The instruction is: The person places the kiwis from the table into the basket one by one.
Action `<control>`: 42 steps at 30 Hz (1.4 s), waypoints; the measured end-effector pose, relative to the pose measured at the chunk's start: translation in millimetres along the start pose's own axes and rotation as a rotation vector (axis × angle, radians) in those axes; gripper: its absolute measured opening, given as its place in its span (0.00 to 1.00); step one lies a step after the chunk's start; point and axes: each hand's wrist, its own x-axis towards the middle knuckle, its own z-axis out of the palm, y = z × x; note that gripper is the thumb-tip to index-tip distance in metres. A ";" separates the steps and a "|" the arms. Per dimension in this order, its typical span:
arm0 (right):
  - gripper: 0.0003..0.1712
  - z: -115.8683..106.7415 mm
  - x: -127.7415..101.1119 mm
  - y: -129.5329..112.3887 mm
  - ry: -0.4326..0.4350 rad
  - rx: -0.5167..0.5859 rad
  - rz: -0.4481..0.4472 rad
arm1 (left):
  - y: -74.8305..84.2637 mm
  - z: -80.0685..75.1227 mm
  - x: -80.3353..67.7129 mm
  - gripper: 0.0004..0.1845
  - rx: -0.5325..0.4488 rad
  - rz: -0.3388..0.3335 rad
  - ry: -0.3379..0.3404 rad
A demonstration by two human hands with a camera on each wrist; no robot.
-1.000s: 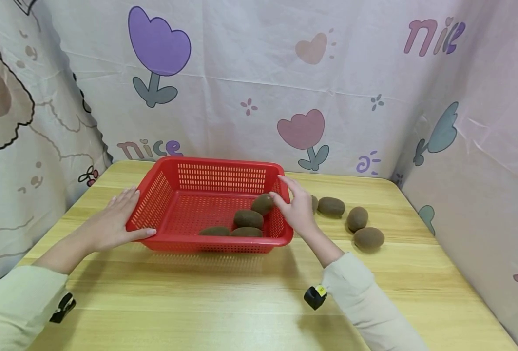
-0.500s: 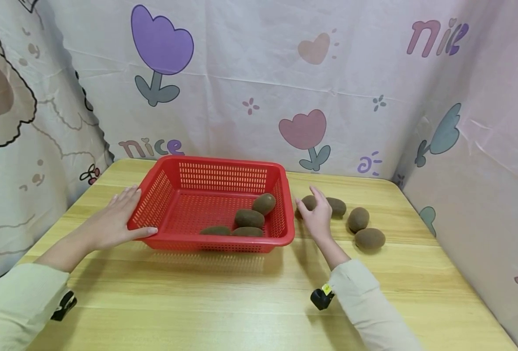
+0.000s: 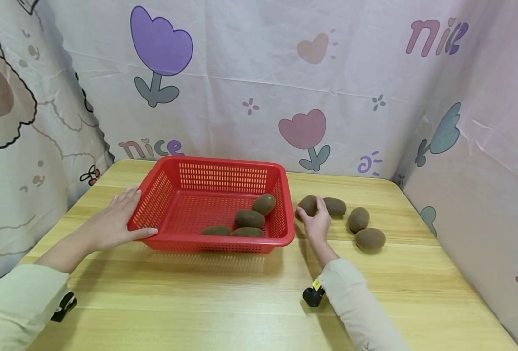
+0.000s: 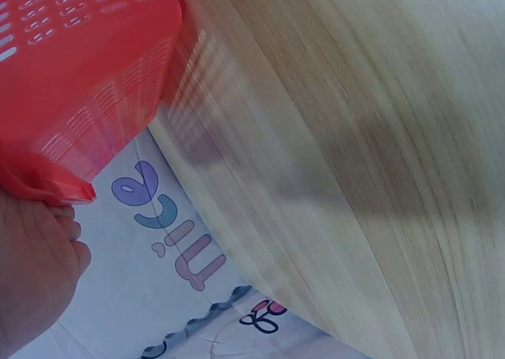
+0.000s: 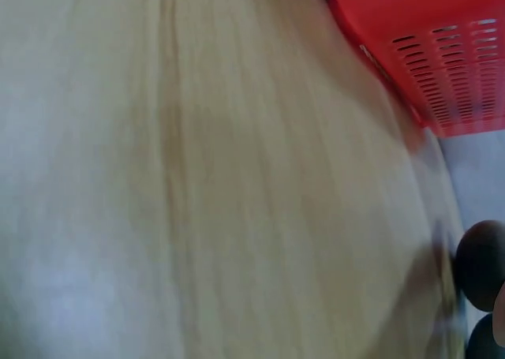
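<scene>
Four kiwis in the red basket (image 3: 217, 195), four more on the wooden table (image 3: 223, 302) to its right: by my count the loading stands at about the halfway mark.

Item, basket contents: kiwi against the right wall (image 3: 264, 203); kiwi mid-floor (image 3: 249, 218); two kiwis low along the near wall (image 3: 215, 230) (image 3: 247, 232), partly hidden by the rim.

Item, table stock, right of the basket: nearest kiwi (image 3: 307, 204), just beside the basket's right wall; second kiwi (image 3: 334, 206) touching or nearly touching it; third kiwi (image 3: 357, 219) and fourth kiwi (image 3: 370, 239) farther right, near each other.

Item, right hand (image 3: 316, 222): fingers curled over the nearest kiwi, thumb on its left side. I read this as a grip on the fruit, which I judge has not left the table.

Item, left hand (image 3: 114, 222): flat on the table, fingers straight, thumb along the basket's near-left corner, steadying it. The left wrist view shows the same corner (image 4: 47, 187) resting against the hand (image 4: 35, 272).

Item, right wrist view: blurred; basket wall (image 5: 442, 59) and a dark fruit (image 5: 483, 264) at the edge, no fingers that I can make out.

Outstanding, as I judge it: the gripped kiwi and three others.
</scene>
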 end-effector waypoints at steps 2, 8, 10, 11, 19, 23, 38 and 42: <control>0.40 2.7 0.5 2.1 0.011 -0.001 -0.005 | 0.4 -0.2 -0.3 0.57 -0.001 -0.001 0.001; 0.40 7.2 3.7 6.4 0.011 -0.012 -0.006 | 0.8 0.4 -0.5 0.57 -0.004 0.001 0.002; 0.40 8.0 5.4 7.1 0.008 -0.016 -0.007 | 0.7 0.7 -0.8 0.57 -0.006 0.001 0.003; 0.40 8.4 6.3 7.4 0.007 -0.017 -0.007 | 0.7 0.8 -1.0 0.57 -0.006 0.001 0.004; 0.39 12.1 12.8 10.9 -0.007 -0.002 0.003 | 0.4 2.2 -1.8 0.57 -0.011 -0.005 0.007; 0.38 12.5 14.0 11.9 -0.008 0.003 0.013 | 0.2 2.5 -2.1 0.57 -0.013 -0.008 0.007; 0.35 0.7 17.6 14.8 -0.061 -0.045 0.079 | 2.4 0.1 -2.0 0.57 0.003 0.000 0.014; 0.34 -4.4 16.4 12.7 -0.086 -0.040 0.085 | 2.6 -0.2 -1.9 0.57 0.002 -0.003 0.012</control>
